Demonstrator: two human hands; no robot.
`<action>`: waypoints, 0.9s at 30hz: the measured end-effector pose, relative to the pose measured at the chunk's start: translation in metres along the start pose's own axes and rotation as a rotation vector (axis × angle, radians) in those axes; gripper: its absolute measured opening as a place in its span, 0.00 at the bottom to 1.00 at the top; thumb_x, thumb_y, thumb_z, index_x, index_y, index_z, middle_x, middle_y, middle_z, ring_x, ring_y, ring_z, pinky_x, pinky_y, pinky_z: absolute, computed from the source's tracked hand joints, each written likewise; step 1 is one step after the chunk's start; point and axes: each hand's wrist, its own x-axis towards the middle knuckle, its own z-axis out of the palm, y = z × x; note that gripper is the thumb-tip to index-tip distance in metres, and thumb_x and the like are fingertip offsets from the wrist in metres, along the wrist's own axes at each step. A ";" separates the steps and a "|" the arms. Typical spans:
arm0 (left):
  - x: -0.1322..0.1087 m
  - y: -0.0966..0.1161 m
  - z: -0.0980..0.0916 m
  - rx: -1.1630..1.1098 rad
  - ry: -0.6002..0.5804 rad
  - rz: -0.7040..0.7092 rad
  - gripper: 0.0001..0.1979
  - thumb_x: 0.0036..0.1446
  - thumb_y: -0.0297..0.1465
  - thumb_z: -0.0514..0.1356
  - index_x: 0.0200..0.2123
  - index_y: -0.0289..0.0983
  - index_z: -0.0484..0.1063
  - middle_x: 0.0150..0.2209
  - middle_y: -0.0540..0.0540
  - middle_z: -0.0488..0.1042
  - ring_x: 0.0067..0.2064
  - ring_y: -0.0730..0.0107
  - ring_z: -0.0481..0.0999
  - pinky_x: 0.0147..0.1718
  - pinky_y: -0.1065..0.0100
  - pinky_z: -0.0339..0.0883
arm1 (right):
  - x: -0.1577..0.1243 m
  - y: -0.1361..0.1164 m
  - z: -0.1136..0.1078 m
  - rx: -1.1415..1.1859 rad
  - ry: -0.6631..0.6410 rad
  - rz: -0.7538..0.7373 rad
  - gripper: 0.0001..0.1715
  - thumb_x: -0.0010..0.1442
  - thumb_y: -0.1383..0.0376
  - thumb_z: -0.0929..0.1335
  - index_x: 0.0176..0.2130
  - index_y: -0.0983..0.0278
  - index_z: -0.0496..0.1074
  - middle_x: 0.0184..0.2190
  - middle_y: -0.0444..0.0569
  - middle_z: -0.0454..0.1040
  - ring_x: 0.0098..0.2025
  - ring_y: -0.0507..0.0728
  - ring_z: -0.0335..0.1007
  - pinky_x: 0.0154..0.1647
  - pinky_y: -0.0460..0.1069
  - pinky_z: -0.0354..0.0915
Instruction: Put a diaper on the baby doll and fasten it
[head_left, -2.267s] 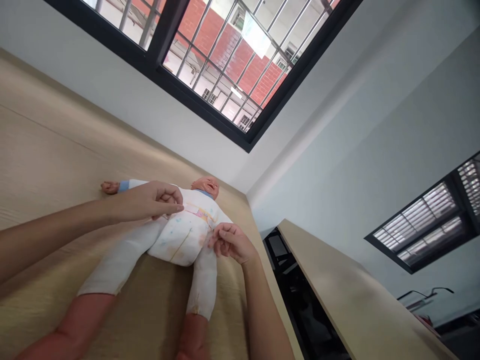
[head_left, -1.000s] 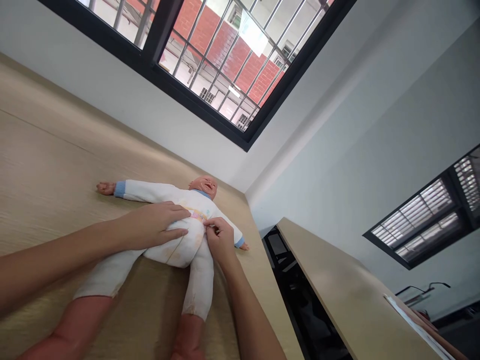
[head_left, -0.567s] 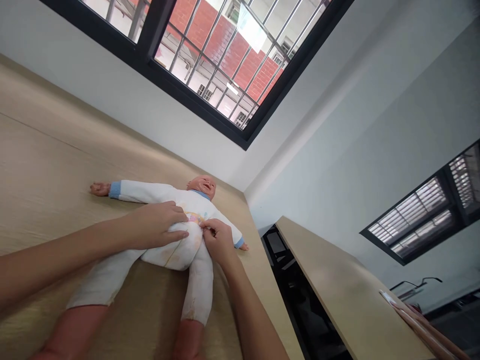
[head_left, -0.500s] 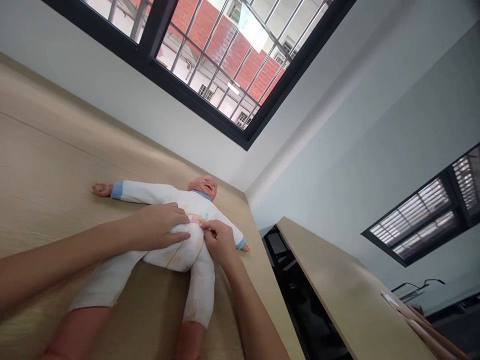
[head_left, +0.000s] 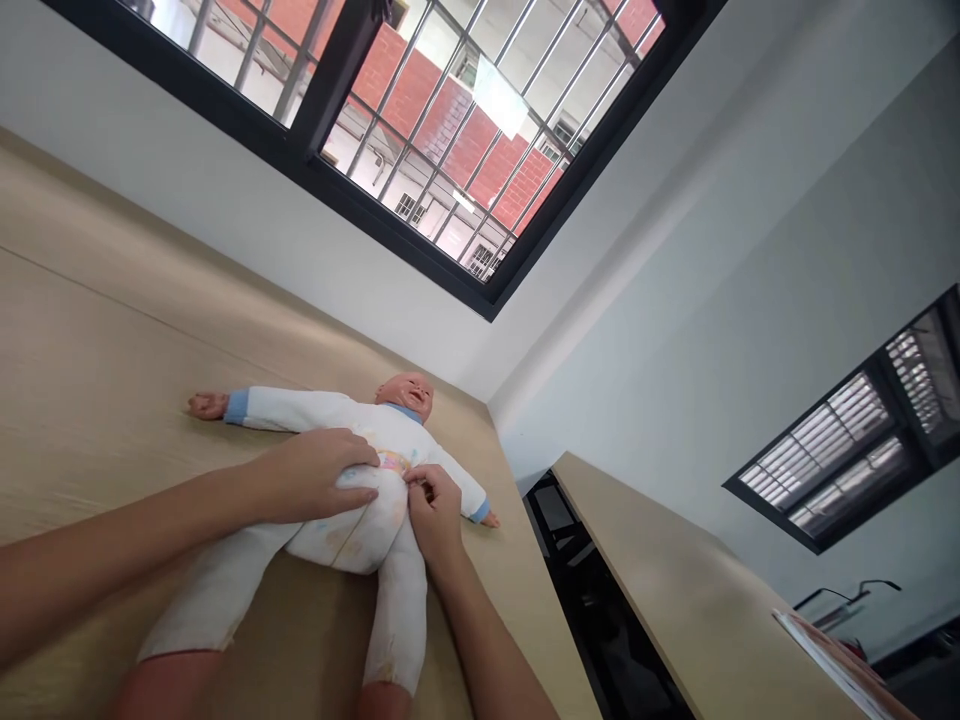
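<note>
- The baby doll [head_left: 375, 420] lies on its back on the light wood table [head_left: 90, 300], with its head toward the far edge, its legs toward the person, and its body nearer the right edge than the left.
- The right hand [head_left: 435, 515] is clamped, finger and thumb together, on the waist edge of the white diaper [head_left: 349, 535]. Its fingers hide exactly what they pinch. If that pinch slips, the edge could spring back or fold under.
- The left hand [head_left: 322, 478] lies open, fingers spread across the diaper front beside the colorful waistband [head_left: 394, 460]. Pressing or dragging here could bunch the soft padding or pull the diaper askew.
- The hands sit just apart, so uneven pulling between them could twist the diaper around the doll's waist and leave it crooked.
- The doll's small hand [head_left: 489, 520] rests close to the right table edge [head_left: 540, 590]. A shove that way could push the arm over the edge, and the doll could then slide toward the dark gap beside the table.
</note>
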 end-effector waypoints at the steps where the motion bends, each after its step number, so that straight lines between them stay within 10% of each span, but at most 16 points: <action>1: -0.001 0.001 -0.002 -0.025 -0.011 0.012 0.10 0.66 0.36 0.61 0.46 0.40 0.80 0.44 0.47 0.83 0.47 0.61 0.76 0.50 0.66 0.64 | -0.002 0.004 0.003 0.055 0.047 0.032 0.13 0.55 0.70 0.64 0.33 0.62 0.78 0.34 0.49 0.80 0.33 0.57 0.74 0.38 0.50 0.69; 13: -0.007 -0.005 -0.003 -0.090 0.138 -0.196 0.13 0.67 0.39 0.54 0.43 0.39 0.75 0.40 0.45 0.78 0.44 0.55 0.76 0.44 0.60 0.65 | -0.010 0.010 0.000 0.050 0.132 0.079 0.13 0.54 0.69 0.64 0.34 0.63 0.78 0.34 0.50 0.78 0.35 0.58 0.73 0.37 0.51 0.69; 23: -0.004 -0.004 -0.008 0.011 -0.078 -0.249 0.16 0.69 0.39 0.51 0.38 0.40 0.76 0.35 0.45 0.81 0.40 0.53 0.79 0.39 0.59 0.63 | -0.008 0.008 0.000 0.051 -0.009 0.126 0.15 0.54 0.69 0.65 0.34 0.63 0.82 0.31 0.47 0.82 0.30 0.57 0.73 0.35 0.50 0.69; 27: -0.006 0.015 -0.003 0.186 -0.110 -0.194 0.21 0.71 0.39 0.49 0.54 0.35 0.76 0.41 0.37 0.82 0.41 0.49 0.81 0.37 0.58 0.66 | -0.010 0.005 0.001 -0.122 -0.010 -0.053 0.16 0.58 0.70 0.63 0.36 0.63 0.80 0.35 0.50 0.82 0.37 0.59 0.75 0.41 0.52 0.69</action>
